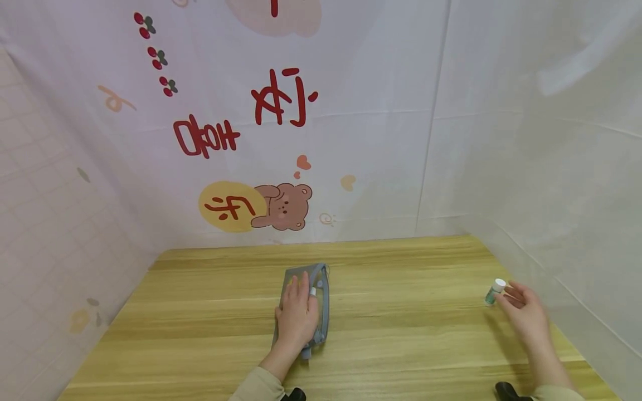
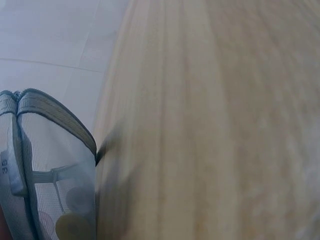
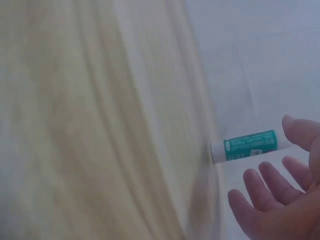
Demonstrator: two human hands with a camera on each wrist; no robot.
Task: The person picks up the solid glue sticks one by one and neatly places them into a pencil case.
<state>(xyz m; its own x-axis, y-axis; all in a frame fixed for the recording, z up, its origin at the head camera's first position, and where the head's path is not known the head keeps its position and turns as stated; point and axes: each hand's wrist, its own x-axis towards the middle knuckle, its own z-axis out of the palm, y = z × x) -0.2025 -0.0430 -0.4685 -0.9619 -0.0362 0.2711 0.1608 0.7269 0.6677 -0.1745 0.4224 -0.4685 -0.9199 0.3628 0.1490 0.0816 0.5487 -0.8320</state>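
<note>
A grey mesh zip pouch (image 1: 325, 317) lies on the table left of centre. My left hand (image 1: 297, 317) rests on it palm down, its fingers stretched along the top. A small white end (image 1: 313, 291) of something shows by the thumb. In the left wrist view, the pouch's mesh side (image 2: 60, 145) shows round shapes inside, the yellowish one lowest. At the right, a white glue stick (image 1: 494, 294) with a green label stands upright on the table. Beside it my right hand (image 1: 526, 314) has its fingers spread and loosely bent. The thumb is close to the cap; I cannot tell whether it touches.
The wood-grain table (image 1: 401, 312) ends at a white printed cloth (image 1: 371, 139) hanging behind it. More cloth hangs along the left and right sides. The glue stick stands close to the table's right edge.
</note>
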